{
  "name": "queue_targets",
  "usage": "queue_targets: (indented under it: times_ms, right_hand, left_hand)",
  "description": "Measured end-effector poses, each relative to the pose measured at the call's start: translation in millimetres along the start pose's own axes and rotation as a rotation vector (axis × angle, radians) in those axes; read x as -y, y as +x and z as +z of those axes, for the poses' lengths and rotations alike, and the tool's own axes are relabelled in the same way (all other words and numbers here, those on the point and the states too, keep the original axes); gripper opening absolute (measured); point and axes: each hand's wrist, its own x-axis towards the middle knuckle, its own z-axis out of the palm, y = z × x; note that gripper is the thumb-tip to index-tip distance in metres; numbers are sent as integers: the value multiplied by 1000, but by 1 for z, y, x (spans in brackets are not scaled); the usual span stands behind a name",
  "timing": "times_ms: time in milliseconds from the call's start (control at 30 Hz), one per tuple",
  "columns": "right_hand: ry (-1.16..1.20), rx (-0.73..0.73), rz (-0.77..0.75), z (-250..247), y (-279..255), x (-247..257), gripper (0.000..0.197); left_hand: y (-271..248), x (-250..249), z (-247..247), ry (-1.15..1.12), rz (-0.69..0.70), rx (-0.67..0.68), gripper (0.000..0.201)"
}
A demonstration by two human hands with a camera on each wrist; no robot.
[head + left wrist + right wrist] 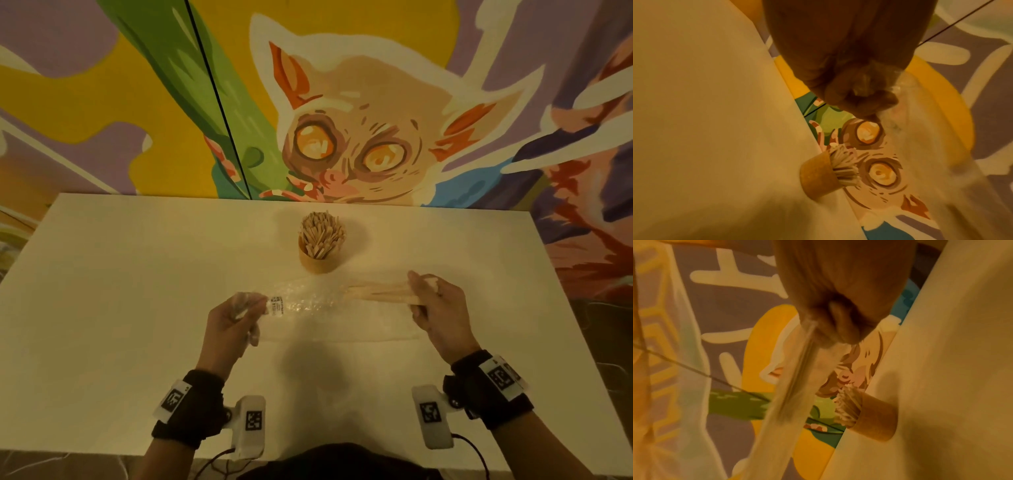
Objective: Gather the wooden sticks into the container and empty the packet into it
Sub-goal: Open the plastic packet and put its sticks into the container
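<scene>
Both wrists, nearest the head camera, wear dark bands with white marker blocks and small white camera units, cables trailing off the near edge of the white worktop (120, 274). Above the worktop the two hands hold a clear plastic packet (308, 301) stretched out sideways between them. The left hand (236, 315) has a closed grip on the crumpled left end of the packet, fingers curled round the gathered film; a small white printed label sits just beside that hand. In the left wrist view the same fist (855, 97) bunches thin, see-through plastic (906, 91) that hangs blurred toward the lower right.

The right hand (435, 308) has a closed grip on a bundle of pale wooden sticks (380, 291), pinching them at their right ends while their left ends point into the packet. Whether they lie wholly inside the film or partly out of its mouth cannot be told. From the right wrist the bundle (797, 378) shows as long, flat, light strips running down from the curled fingers (838, 324), blurred.

Farther back, near the middle of the worktop, stands a short round tan container (317, 262), upright and packed with many more sticks standing on end and fanning above its rim. It is apart from both hands, beyond the packet. A painted wall with a big-eyed animal (359, 147) rises behind the worktop.
</scene>
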Motion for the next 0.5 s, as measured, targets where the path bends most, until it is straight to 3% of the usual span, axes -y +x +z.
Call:
queue_targets:
  times_ms: [133, 367, 500]
  right_hand:
    - [-30, -86, 77, -26, 5, -11, 25]
    - [-249, -207, 55, -65, -7, -27, 29]
    - [-228, -243, 77, -77, -14, -35, 35]
  left_hand:
    - [0, 22, -24, -21, -114, 48, 13]
    - [-4, 71, -53, 61, -324, -21, 20]
    - [-8, 100, -62, 145, -413, -28, 28]
